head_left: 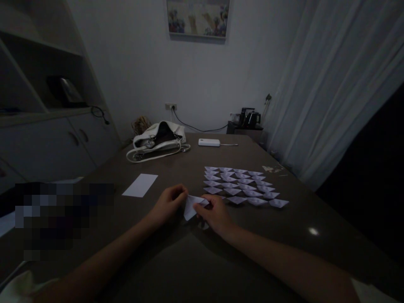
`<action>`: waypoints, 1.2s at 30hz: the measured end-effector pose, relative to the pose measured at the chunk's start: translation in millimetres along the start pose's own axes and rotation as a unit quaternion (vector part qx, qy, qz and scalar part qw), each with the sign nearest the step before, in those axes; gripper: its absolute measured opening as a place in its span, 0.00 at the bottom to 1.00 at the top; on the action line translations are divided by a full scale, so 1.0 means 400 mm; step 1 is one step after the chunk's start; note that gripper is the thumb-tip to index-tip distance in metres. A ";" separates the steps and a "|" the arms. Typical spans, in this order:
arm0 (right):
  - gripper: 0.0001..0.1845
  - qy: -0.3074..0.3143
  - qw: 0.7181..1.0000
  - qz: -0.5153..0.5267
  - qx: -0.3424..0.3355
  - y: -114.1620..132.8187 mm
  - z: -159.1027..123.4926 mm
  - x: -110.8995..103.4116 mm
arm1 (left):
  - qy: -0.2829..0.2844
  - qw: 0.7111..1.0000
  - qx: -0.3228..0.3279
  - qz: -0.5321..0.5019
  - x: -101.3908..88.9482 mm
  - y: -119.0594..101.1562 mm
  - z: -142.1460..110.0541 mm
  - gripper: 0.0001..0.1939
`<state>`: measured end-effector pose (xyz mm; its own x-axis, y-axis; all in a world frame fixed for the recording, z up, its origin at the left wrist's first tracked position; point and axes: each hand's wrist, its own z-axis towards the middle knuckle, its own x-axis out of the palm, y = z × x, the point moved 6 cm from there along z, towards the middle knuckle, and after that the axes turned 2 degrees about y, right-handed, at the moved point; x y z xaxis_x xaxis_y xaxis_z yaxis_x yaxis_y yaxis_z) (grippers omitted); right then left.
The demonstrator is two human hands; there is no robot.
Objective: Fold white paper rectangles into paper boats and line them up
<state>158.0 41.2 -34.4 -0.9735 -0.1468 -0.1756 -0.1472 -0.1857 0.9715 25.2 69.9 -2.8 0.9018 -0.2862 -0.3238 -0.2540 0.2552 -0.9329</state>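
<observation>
Folded white paper (190, 208) is pinched between the left hand (168, 204) and right hand (217, 214) over the counter (252, 235), near the paper boats (237, 200); matching edges before pressing should keep creases crisp.

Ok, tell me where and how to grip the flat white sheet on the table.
Pinch the sheet at its near right corner, coming from the right, where the left hand is closest. It lies flat against the table, so that corner probably needs prising up first; nothing covers it.
</observation>
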 end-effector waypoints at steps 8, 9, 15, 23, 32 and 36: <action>0.07 -0.006 1.000 -0.003 -0.002 -0.006 0.003 -0.001 | 0.036 0.999 -0.013 -0.016 0.011 0.003 -0.003 0.15; 0.07 -0.007 1.000 -0.004 -0.002 -0.006 0.003 -0.001 | 0.040 0.999 -0.011 -0.015 0.013 0.004 -0.003 0.15; 0.08 -0.004 1.000 -0.002 -0.001 0.000 0.003 -0.001 | 0.041 0.999 0.016 0.003 0.016 0.004 -0.004 0.15; 0.09 0.011 1.000 -0.013 -0.019 0.000 0.003 0.003 | 0.062 0.998 0.007 0.001 0.021 0.000 -0.004 0.14; 0.07 -0.018 0.998 0.052 0.014 -0.011 0.006 0.002 | 0.037 0.999 0.010 -0.032 0.021 0.008 -0.005 0.15; 0.08 -0.027 0.996 0.079 0.013 -0.012 0.009 -0.002 | 0.021 1.000 0.011 -0.021 0.017 0.008 -0.003 0.15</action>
<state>158.9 45.8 -38.3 -0.9927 -0.1201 -0.0117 0.0051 -0.1387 0.9903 29.9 67.6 -8.3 0.8961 -0.3344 -0.2918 -0.2088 0.2625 -0.9421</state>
